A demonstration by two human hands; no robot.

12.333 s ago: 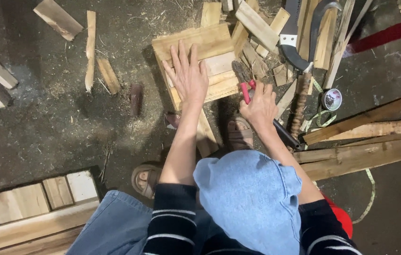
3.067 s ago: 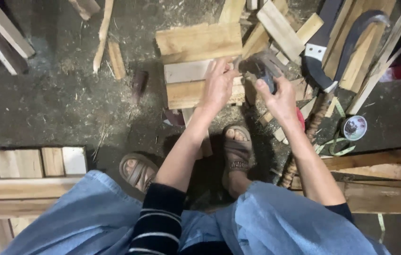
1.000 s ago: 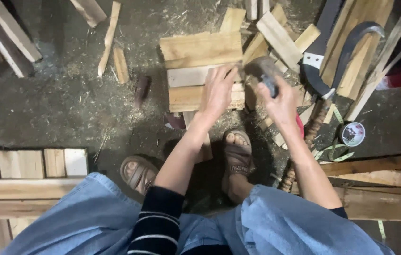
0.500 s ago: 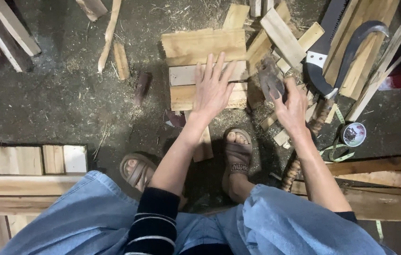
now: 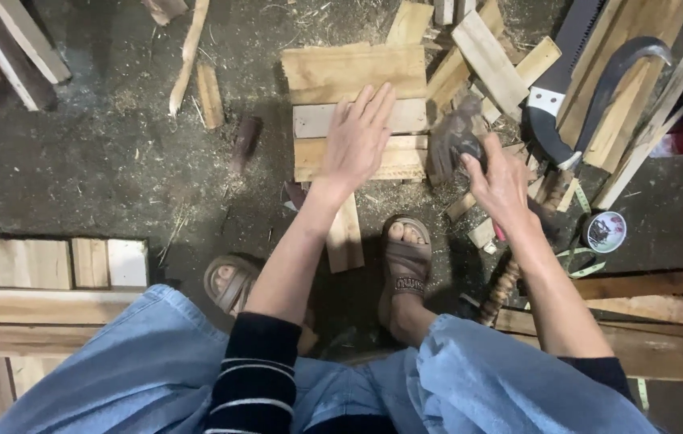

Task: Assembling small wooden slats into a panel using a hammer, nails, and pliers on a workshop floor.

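My left hand (image 5: 357, 141) lies flat, fingers spread, on a small panel of pale wooden slats (image 5: 321, 76) on the dirt floor. It rests across the middle and lower slats and holds nothing. Just right of the panel, my right hand (image 5: 502, 185) is closed around a tool with a dark, motion-blurred head (image 5: 455, 143). A bit of red handle shows under the wrist. I cannot tell exactly what kind of tool it is. A narrow board (image 5: 345, 237) sticks out from under the panel toward my sandalled right foot (image 5: 406, 265).
A hand saw (image 5: 554, 104) and a curved sickle blade (image 5: 627, 68) lie on wood offcuts at the upper right. A tape roll (image 5: 605, 231) sits near long planks (image 5: 655, 317) on the right. A slatted board assembly (image 5: 36, 265) lies at the left, by my left foot (image 5: 229, 281).
My right hand came down and toward me with the tool, which now blurs beside the panel. My left hand spread its fingers and slid slightly further up the slats.
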